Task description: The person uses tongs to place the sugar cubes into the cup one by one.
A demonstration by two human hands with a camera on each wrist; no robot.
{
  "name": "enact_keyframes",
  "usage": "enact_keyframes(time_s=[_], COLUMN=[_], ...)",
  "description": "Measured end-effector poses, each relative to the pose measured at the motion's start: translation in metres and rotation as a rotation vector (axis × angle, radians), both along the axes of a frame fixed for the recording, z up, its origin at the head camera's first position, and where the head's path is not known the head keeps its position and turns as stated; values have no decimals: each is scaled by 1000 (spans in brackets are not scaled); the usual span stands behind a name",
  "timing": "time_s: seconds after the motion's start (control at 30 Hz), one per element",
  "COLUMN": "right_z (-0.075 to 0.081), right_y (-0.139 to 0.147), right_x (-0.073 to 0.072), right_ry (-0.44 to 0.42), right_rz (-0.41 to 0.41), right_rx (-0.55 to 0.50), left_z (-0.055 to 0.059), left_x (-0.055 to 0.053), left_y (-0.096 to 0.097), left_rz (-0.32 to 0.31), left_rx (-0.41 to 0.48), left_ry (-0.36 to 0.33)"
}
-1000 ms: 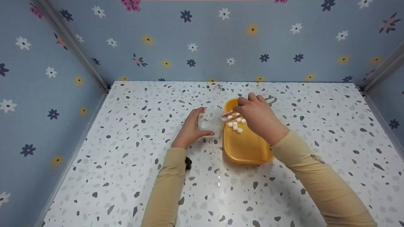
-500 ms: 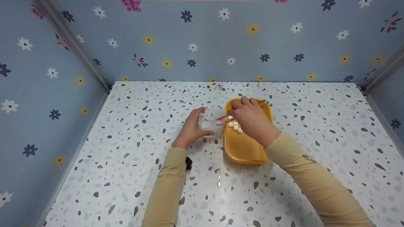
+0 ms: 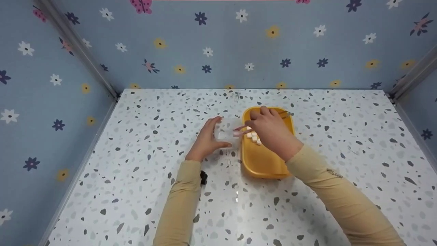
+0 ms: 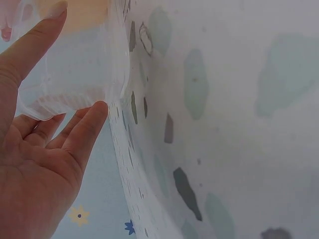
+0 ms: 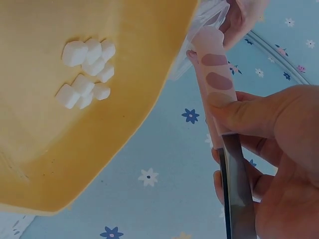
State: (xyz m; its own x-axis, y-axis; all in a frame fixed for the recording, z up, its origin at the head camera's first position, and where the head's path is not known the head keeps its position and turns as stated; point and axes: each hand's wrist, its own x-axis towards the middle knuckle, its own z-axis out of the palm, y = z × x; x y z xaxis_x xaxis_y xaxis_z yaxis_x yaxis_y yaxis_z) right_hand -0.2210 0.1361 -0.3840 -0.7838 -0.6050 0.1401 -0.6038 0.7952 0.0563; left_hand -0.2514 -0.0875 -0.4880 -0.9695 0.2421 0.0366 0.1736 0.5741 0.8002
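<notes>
- The clear container (image 4: pixel 82 59) is held by the left hand (image 3: pixel 206 140), its thumb laid along one side and its fingers along the other, widely parted by the container's width.
- The tongs (image 5: pixel 218 84), pink at the front and metal behind, are gripped by the right hand (image 3: pixel 272 129), with the thumb pressed on the pink part and the fingers curled behind it.
- The tong tips are held at the right side of the container; whether they are inside it, and whether anything is pinched between them, cannot be told.
- The container is placed on the table (image 3: pixel 136 191), just beside the left edge of the yellow tray (image 3: pixel 263 165).
- White cubes (image 5: pixel 93 59) are seen clustered on the tray's floor, partly covered by the right hand in the head view.
- Compared with one second ago, the right hand and tongs are shifted leftward, the tips being carried from the tray's left rim to the container.
- Compared with half a second ago, hardly any change is seen.
- The left hand, container and tray are kept in the same places throughout.
</notes>
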Motion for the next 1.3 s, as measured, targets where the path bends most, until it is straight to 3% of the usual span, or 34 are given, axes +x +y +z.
enact_keyframes(time_s=[0.33, 0.57, 0.9, 1.3], right_z=[-2, 1, 1, -1], right_y=[1, 1, 1, 4], right_x=[2, 1, 1, 2], right_ry=[11, -26, -10, 14], right_rz=[2, -25, -23, -15], right_rx=[-23, 4, 24, 11], left_z=[0, 0, 1, 1], left_x=[1, 1, 0, 0], left_y=[-1, 1, 0, -1], left_rz=[-8, 4, -2, -5], left_rx=[12, -15, 3, 37], left_ry=[13, -4, -54, -63])
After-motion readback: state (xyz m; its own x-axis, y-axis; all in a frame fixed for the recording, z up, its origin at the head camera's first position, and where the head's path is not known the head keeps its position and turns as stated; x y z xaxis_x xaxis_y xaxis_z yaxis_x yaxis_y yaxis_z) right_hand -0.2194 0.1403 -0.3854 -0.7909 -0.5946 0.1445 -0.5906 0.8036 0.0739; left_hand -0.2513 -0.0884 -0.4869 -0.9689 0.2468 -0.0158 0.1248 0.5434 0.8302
